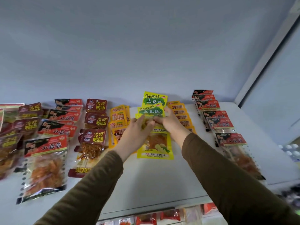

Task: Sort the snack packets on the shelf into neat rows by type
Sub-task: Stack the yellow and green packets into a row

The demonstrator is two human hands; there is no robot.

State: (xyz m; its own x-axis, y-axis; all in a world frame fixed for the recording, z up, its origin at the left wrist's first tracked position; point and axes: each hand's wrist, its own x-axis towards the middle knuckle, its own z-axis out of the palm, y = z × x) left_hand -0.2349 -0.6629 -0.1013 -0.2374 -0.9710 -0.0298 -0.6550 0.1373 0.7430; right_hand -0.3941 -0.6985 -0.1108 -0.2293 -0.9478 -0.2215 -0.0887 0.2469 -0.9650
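Note:
A row of yellow-green packets marked TuDouSi (155, 99) runs down the middle of the white shelf (154, 179). My left hand (137, 133) and my right hand (170, 121) meet over the second packet of that row (151, 111), fingers curled on its lower part, one hand at each side. A nearer yellow packet (155, 146) lies flat below the hands. Left of them lies a row of orange-yellow packets (118, 117), and another orange-yellow row (180, 112) lies to the right, partly hidden by my right hand.
Dark red packets (95, 120) form a row further left, beside red-and-black packets (48, 148) and a loose pile at the far left (14, 130). A red-and-black row (219, 122) runs along the right. More packets show on the lower shelf (162, 216).

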